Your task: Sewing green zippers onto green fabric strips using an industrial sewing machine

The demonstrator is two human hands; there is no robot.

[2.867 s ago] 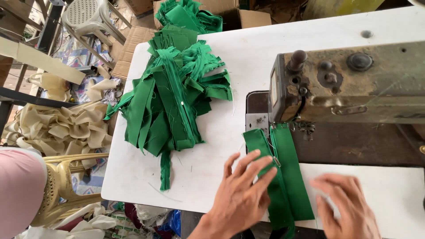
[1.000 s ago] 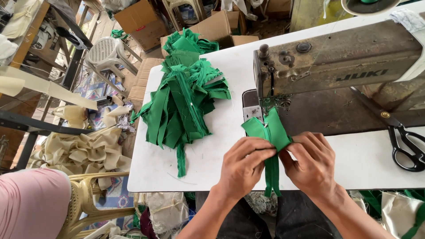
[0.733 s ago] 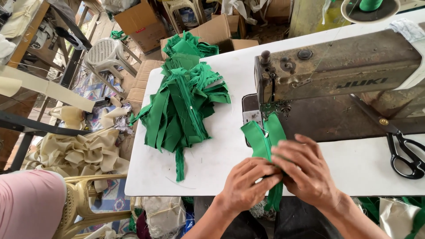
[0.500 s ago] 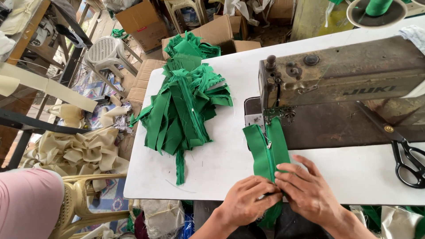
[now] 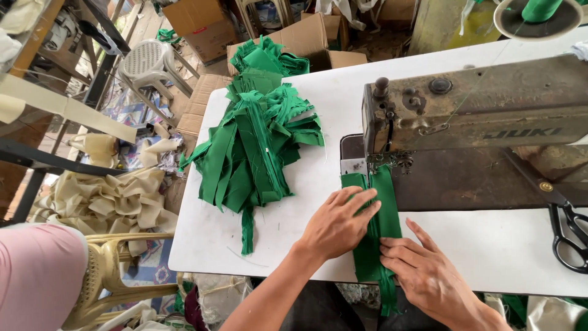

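A narrow green fabric strip with a zipper [image 5: 384, 208] lies on the white table [image 5: 465, 245], its far end under the presser foot of an old grey-brown sewing machine [image 5: 478, 116]. My left hand [image 5: 338, 223] lies flat on the strip's left side, fingers spread toward the needle. My right hand [image 5: 422, 274] presses the strip's lower right edge near the table's front, fingers together. The strip's tail hangs over the table edge between my arms.
A heap of green fabric pieces [image 5: 254, 147] covers the table's left part. Black scissors [image 5: 566, 224] lie at the right. A green thread cone [image 5: 539, 9] stands behind the machine. Cardboard boxes [image 5: 306, 37], a plastic stool [image 5: 150, 61] and beige cloth [image 5: 104, 196] crowd the floor at left.
Both hands slid the green strip forward toward the needle; the left hand went from gripping near the table edge to lying flat on the strip, the right now presses lower.
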